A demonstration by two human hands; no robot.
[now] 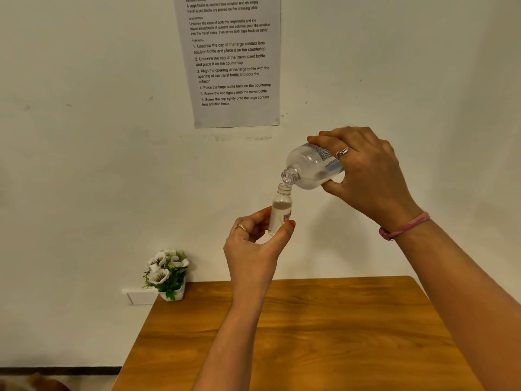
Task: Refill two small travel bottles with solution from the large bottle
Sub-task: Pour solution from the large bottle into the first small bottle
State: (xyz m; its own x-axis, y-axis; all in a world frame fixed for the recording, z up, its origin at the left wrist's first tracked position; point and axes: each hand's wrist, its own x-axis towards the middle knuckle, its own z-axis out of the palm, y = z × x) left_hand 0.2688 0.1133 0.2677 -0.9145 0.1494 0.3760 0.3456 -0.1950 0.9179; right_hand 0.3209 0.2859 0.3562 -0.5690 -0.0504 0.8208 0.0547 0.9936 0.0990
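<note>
Likely staged home corner: wooden table, flower pot, instruction sheet on wall.

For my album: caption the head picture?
Right hand tips large bottle over small bottle in left hand.

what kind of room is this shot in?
Probably a staged recording spot in a plain room, not a real bathroom. A printed instruction sheet is taped to the bare white wall, and a small wooden table pushed against it carries a potted flower.
</note>
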